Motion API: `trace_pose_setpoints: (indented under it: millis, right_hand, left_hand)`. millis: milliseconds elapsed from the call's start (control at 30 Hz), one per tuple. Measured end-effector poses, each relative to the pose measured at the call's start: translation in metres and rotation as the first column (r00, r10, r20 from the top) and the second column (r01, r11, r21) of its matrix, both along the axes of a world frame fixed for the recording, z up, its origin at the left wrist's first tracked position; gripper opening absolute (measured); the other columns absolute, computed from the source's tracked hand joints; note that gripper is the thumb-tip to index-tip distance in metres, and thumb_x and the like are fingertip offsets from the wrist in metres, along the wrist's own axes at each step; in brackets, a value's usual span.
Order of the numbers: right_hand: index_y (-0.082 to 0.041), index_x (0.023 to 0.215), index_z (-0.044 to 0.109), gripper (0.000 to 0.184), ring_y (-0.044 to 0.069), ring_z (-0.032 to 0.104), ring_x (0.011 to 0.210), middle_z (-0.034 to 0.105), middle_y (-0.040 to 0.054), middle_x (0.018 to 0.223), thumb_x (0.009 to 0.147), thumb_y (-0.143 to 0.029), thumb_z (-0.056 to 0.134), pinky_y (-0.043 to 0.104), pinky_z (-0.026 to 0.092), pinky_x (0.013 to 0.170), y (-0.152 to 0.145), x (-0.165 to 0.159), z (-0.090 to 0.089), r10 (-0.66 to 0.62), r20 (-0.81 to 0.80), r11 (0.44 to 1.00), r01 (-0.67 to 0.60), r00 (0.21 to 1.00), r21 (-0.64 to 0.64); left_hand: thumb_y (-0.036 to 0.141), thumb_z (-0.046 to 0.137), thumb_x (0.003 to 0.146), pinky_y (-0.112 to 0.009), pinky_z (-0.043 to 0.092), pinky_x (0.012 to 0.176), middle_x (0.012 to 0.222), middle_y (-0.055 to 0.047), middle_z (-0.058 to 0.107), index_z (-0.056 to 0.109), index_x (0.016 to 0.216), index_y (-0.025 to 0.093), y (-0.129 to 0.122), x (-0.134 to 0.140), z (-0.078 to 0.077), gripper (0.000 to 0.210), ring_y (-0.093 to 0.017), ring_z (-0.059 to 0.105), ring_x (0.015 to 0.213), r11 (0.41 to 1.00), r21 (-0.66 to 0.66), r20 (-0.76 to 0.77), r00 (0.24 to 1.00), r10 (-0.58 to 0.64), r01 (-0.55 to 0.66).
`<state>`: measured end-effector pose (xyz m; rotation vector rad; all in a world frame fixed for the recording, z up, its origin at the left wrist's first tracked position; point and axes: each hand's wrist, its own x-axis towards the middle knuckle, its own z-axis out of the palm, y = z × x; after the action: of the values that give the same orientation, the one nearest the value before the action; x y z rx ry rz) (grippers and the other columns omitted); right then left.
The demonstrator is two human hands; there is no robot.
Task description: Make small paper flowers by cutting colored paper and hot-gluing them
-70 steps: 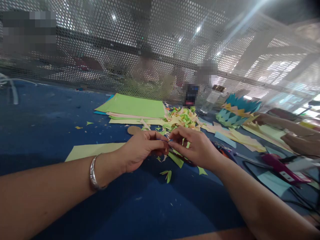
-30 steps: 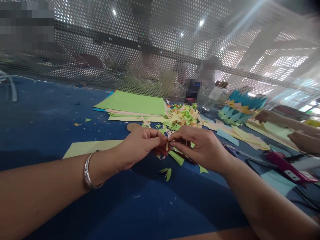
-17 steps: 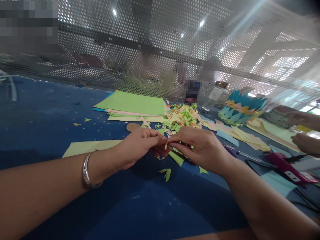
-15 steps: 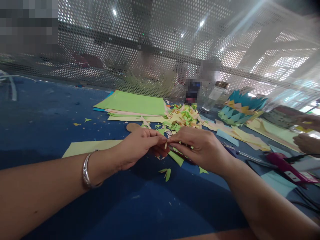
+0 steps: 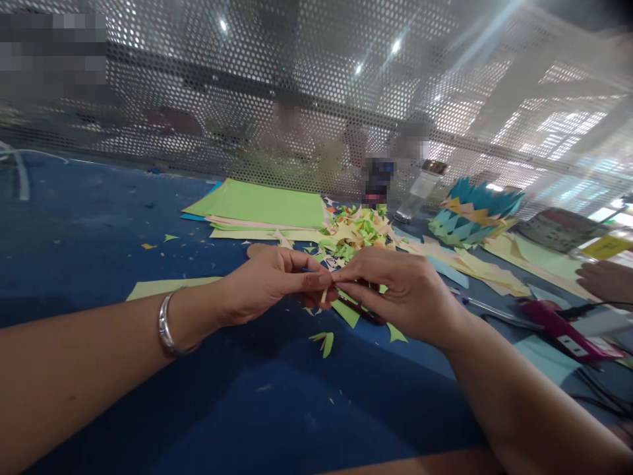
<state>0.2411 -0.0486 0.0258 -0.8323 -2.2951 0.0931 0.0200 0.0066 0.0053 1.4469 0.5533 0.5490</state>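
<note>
Between my fingertips is a small, narrow pale yellow paper strip. My left hand, with a silver bracelet at the wrist, pinches it between thumb and fingers. The fingertips of my right hand are pressed together at the same spot, meeting the left ones. Under the right hand lie dark red scissors, partly hidden, and a green paper piece. A folded green scrap rests on the blue table just in front of the hands.
Behind my hands is a heap of paper scraps, with stacked green sheets to its left. A glass bottle, a woven paper basket and a purple power strip with cables are rightward. Another person's hand shows at far right.
My hands stay together at the paper strip, with only slight finger movement. At the far right, the other person's hand has shifted and a yellow item shows more clearly. The view has moved slightly.
</note>
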Motion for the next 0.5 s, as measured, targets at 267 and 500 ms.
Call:
trace_pose_setpoints:
  millis: [267, 500]
  right_hand:
    - [-0.016, 0.104, 0.073, 0.014, 0.012, 0.064, 0.078, 0.072, 0.0027, 0.088, 0.096, -0.021, 0.062, 0.024, 0.047, 0.072, 0.0023, 0.0017, 0.0013, -0.088, 0.124, 0.994, 0.095, 0.988, -0.052]
    - [-0.018, 0.099, 0.072, 0.02, 0.012, 0.061, 0.071, 0.071, 0.0023, 0.084, 0.099, -0.032, 0.058, 0.024, 0.042, 0.066, 0.0045, 0.004, 0.0037, -0.167, 0.23, 0.968, 0.204, 0.959, -0.149]
  left_hand:
    - [0.031, 0.068, 0.089, -0.024, 0.046, 0.071, 0.076, -0.003, 0.072, 0.072, 0.079, 0.015, 0.0004, 0.0021, -0.0015, 0.02, -0.01, 0.057, 0.069, 0.965, 0.243, -0.071, 0.99, 0.12, -0.099]
    - [0.038, 0.062, 0.09, -0.026, 0.048, 0.07, 0.075, -0.002, 0.073, 0.073, 0.079, 0.017, 0.0032, -0.0031, -0.0002, 0.026, -0.014, 0.063, 0.07, 0.816, 0.569, -0.187, 0.95, 0.25, -0.103]
